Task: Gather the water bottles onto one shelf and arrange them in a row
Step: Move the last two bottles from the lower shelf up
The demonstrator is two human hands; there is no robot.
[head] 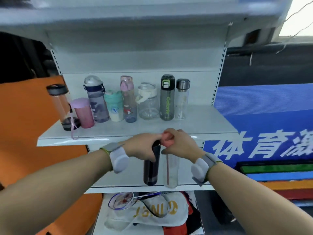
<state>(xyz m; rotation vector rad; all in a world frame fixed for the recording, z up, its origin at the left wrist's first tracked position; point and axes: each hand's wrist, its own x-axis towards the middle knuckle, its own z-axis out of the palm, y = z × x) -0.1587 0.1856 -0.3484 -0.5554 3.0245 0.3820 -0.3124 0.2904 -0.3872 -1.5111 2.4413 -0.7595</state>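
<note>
The top of the dark bottle [151, 167] is buried under the left hand [141, 147], so its cap cannot be seen; the fingers there are curled down round its neck. The right hand [180, 144] covers most of the pink cap of the clear bottle [171, 170], with the fingers clamped round that cap and only a bit of pink showing between them. Both bottles stand upright, just beside each other, near the front edge of the lower shelf [118, 180]. Whether they touch is hard to tell through the blur.

On the upper shelf [194, 122] a row of bottles runs along the back: a clear one with a dark lid [59, 106] at the left end, partly past the shelf's side, then a pink cup [83, 112], a grey-blue bottle [96, 99], a teal-lidded bottle [114, 106], a pink-capped bottle [127, 99], a squat clear jar [148, 102], a grey bottle with a green clasp [167, 97] and a steel-capped glass bottle [182, 99]. Their prints are too smeared to read.

Below, a badminton racket [123, 200] lies on a white bag [152, 211], cut off by the lower shelf's lip.
</note>
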